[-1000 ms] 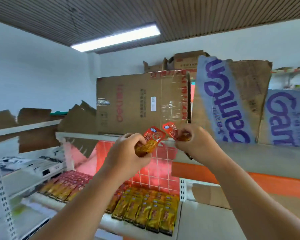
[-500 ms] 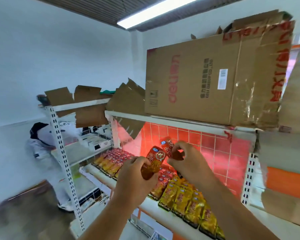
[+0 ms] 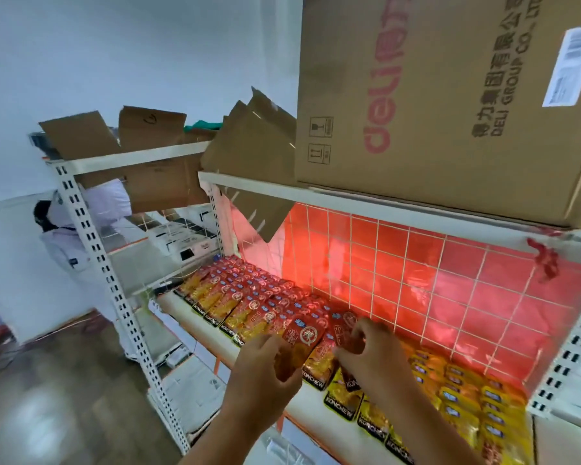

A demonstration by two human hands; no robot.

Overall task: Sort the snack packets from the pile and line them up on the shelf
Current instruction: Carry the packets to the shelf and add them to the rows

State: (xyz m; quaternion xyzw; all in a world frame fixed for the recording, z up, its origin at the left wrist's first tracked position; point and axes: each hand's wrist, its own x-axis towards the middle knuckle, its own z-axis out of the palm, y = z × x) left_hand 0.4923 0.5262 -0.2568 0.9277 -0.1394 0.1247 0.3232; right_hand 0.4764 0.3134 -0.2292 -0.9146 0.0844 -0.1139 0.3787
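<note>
Head view shows the left hand (image 3: 265, 370) with fingers curled round a glossy red foil snack packet (image 3: 302, 342), held just above the front of the white metal shelf (image 3: 307, 409). The right hand (image 3: 374, 359) pinches a second red foil packet (image 3: 344, 332) just beside it. Placing looks like the step in hand. To do it well, each packet should go down flat at the right-hand end of the red rows (image 3: 249, 297), label up, bottom edge level with its neighbours and overlapping as they do, stopping short of the yellow foil packets (image 3: 467, 397). Setting one down at a time would likely keep the line straight. Both held packets are small, flat, shiny sachets, red on top with a round emblem.
</note>
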